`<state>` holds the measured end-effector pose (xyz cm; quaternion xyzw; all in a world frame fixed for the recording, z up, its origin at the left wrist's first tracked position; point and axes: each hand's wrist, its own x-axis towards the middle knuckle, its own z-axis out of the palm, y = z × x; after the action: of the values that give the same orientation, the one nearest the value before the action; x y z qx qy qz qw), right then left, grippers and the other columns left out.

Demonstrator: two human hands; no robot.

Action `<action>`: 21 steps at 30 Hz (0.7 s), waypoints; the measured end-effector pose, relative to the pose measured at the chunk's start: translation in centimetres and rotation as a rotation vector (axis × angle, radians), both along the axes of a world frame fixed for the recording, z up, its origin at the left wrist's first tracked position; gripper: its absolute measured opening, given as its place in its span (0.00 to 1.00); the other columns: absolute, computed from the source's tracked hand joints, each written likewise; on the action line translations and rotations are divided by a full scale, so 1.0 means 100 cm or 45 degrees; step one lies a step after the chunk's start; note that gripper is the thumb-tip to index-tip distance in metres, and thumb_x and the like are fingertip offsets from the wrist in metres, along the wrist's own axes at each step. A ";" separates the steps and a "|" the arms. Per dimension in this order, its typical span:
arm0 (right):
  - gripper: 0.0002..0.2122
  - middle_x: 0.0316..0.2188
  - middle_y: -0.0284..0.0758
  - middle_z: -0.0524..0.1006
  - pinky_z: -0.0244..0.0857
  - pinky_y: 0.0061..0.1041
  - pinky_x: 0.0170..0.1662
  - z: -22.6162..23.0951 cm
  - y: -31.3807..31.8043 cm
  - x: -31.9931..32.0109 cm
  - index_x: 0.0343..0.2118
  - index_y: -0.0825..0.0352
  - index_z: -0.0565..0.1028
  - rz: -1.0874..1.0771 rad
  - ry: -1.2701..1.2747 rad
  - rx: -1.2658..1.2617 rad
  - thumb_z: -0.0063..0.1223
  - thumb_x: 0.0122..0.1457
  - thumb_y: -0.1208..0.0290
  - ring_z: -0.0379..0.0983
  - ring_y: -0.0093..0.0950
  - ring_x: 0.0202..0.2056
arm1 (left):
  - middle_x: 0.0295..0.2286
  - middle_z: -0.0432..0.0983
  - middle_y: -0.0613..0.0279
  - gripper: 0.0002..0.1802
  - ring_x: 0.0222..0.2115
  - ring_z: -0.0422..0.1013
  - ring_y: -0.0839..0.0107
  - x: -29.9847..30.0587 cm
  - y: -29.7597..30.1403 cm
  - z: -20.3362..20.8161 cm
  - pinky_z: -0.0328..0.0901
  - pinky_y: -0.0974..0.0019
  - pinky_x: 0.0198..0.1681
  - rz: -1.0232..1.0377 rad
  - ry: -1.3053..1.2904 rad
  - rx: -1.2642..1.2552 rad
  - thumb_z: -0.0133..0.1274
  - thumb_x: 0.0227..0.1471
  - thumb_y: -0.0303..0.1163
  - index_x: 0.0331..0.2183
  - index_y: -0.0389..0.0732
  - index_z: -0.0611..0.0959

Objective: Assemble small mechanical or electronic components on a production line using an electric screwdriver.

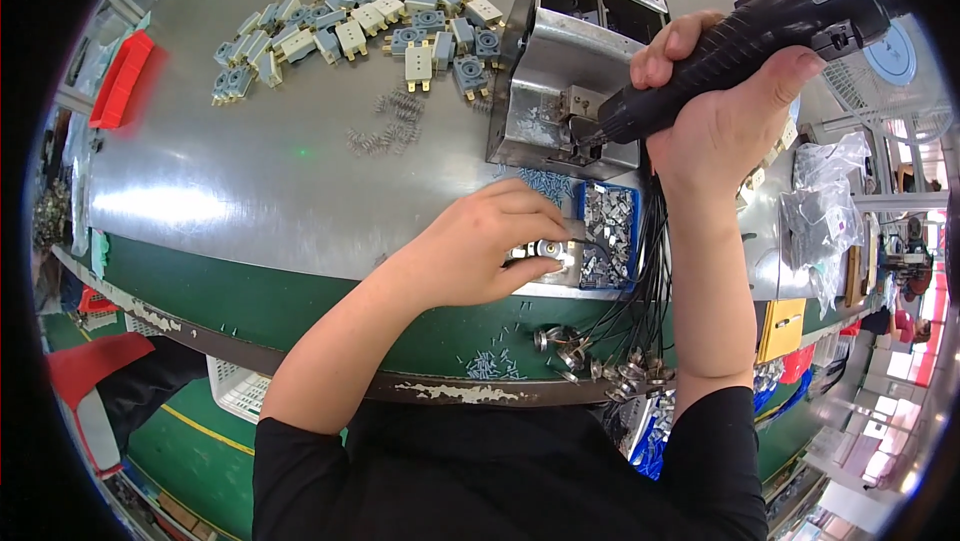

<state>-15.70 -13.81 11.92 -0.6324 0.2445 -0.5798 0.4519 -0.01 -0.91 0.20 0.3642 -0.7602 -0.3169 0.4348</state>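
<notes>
My right hand (722, 106) grips a black electric screwdriver (760, 36), its tip pointing down-left into a metal fixture box (560, 61). My left hand (485, 246) rests near the table's front edge, fingers pinched on a small metal part (545, 251) just left of a blue tray (610, 233) filled with small metal clips. Loose screws (545, 181) lie between the fixture and the tray.
A heap of several grey and cream plastic housings (360, 26) and loose springs (390, 121) lies at the far side of the steel table (250, 181). Black wires with round metal ends (610, 361) hang over the green front edge. A red bin (120, 76) stands far left; plastic bags (825, 211) lie at the right.
</notes>
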 end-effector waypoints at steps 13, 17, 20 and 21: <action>0.47 0.25 0.36 0.72 0.67 0.31 0.29 0.001 -0.003 0.005 0.59 0.68 0.64 0.001 0.011 -0.046 0.45 0.56 0.22 0.70 0.28 0.24 | 0.40 0.83 0.57 0.17 0.42 0.77 0.55 0.001 -0.002 0.002 0.72 0.55 0.47 -0.004 -0.006 0.002 0.69 0.45 0.25 0.40 0.38 0.87; 0.46 0.25 0.37 0.72 0.67 0.31 0.29 0.000 0.001 0.009 0.57 0.68 0.64 -0.001 0.037 -0.043 0.45 0.57 0.23 0.70 0.29 0.23 | 0.40 0.83 0.58 0.17 0.42 0.77 0.55 0.002 -0.001 0.000 0.72 0.54 0.47 -0.004 0.002 0.002 0.69 0.45 0.26 0.40 0.39 0.87; 0.45 0.25 0.37 0.71 0.67 0.31 0.28 -0.007 -0.005 0.002 0.55 0.68 0.65 0.053 -0.128 0.059 0.45 0.57 0.23 0.69 0.29 0.23 | 0.40 0.83 0.58 0.17 0.42 0.77 0.55 0.000 0.000 0.001 0.72 0.54 0.48 -0.004 0.002 -0.004 0.69 0.45 0.26 0.41 0.39 0.87; 0.45 0.25 0.37 0.71 0.67 0.31 0.28 -0.006 -0.004 0.003 0.55 0.68 0.65 0.054 -0.129 0.058 0.45 0.57 0.23 0.69 0.29 0.23 | 0.40 0.83 0.58 0.17 0.42 0.77 0.55 0.000 0.000 0.001 0.72 0.54 0.48 -0.003 0.001 -0.008 0.69 0.46 0.26 0.41 0.39 0.87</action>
<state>-15.41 -14.23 11.28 -0.5967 0.2209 -0.5958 0.4901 -0.03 -0.92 0.31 0.3618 -0.7614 -0.3151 0.4360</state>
